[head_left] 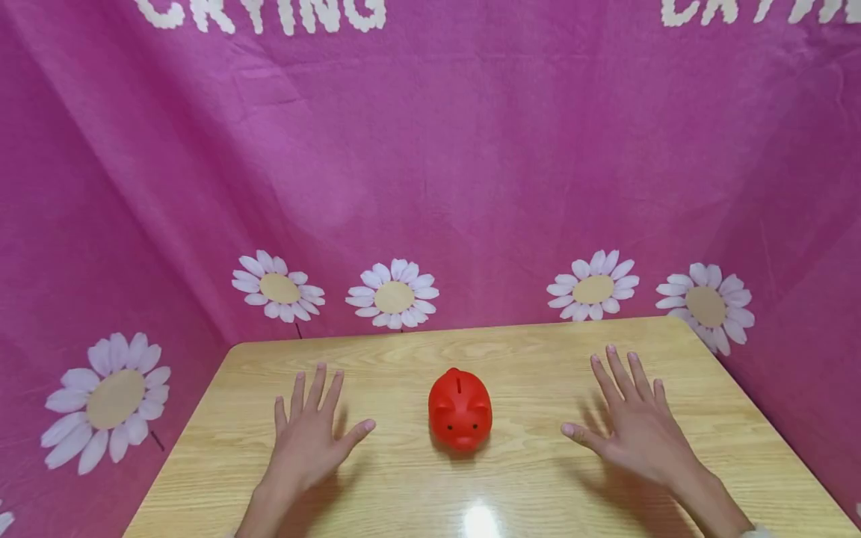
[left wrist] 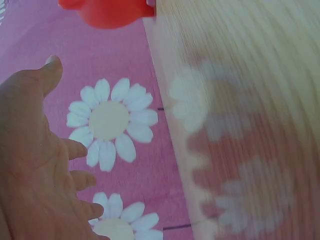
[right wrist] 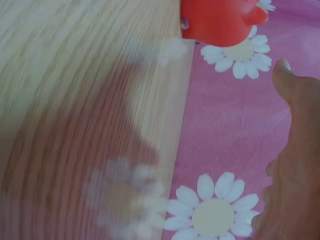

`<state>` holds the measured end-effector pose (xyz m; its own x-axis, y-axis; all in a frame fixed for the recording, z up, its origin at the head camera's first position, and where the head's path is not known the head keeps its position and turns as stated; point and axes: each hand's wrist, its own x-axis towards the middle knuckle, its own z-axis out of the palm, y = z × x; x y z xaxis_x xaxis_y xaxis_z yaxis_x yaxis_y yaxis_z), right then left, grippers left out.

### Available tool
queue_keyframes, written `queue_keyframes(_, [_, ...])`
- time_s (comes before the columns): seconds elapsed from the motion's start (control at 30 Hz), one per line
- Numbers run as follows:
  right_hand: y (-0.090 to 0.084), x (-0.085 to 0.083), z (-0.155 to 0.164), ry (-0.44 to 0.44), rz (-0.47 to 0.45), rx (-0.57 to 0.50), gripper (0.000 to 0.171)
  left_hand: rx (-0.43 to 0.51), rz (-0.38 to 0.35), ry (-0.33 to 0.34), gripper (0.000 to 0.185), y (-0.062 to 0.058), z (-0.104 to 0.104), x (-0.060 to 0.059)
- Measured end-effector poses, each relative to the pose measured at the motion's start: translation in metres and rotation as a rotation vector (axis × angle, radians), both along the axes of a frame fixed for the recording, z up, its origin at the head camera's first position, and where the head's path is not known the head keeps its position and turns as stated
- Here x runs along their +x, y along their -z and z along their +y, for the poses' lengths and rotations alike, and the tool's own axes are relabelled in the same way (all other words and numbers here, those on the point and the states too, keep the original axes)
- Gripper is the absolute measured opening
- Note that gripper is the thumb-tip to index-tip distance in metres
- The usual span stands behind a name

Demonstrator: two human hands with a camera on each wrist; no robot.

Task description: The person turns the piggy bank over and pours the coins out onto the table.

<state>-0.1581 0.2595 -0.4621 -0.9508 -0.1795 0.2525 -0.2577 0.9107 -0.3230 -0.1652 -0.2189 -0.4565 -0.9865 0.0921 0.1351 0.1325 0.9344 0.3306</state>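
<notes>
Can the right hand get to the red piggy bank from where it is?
Probably yes. The right hand lies open beside the red piggy bank, with only bare table between them.

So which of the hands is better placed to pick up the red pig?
Left, narrowly. The left hand has its thumb pointing at the pig and looks slightly nearer than the right hand. Both are open, flat over the table, touching nothing.

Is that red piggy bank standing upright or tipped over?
Upright: the piggy bank sits on the table with its coin slot on top and its snout toward the person.
</notes>
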Motion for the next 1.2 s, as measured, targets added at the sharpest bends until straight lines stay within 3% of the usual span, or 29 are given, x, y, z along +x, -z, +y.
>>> queue_keyframes(0.23, [0.003, -0.007, -0.021, -0.08, 0.0, -0.03, 0.115, 0.072, 0.01, 0.068, 0.1, 0.009, 0.022, -0.005])
queue_keyframes(0.53, [0.008, -0.016, -0.051, -0.2, -0.027, -0.079, 0.113, 0.176, 0.011, 0.187, 0.098, 0.019, 0.044, -0.019])
queue_keyframes(1.2, [0.02, -0.039, -0.089, -0.378, -0.129, -0.293, 0.105, 0.382, -0.039, 0.305, 0.091, 0.023, 0.084, -0.03])
